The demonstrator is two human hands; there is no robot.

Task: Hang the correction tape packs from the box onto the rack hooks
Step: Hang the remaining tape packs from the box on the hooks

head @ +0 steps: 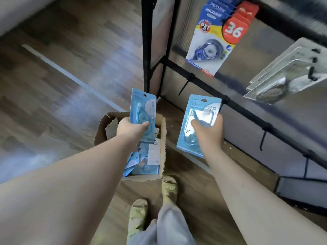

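Packs of light-blue correction tape fill the open cardboard box (162, 138) on the floor. Left hand (131, 129) grips one pack (142, 106) above it, right hand (208, 133) another (196, 121) nearer the black rack (208, 82); both stand lengthwise, hang-holes pointing away.

Wood-plank floor (53, 85) — glossy, sunlit

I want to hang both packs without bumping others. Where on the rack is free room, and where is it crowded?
Free: the lower crossbar, whose hooks hang bare beside the right hand. Crowded: the upper bar, between the blue-and-red packs and the clear-backed packs. The left hand holds its pack over the box.
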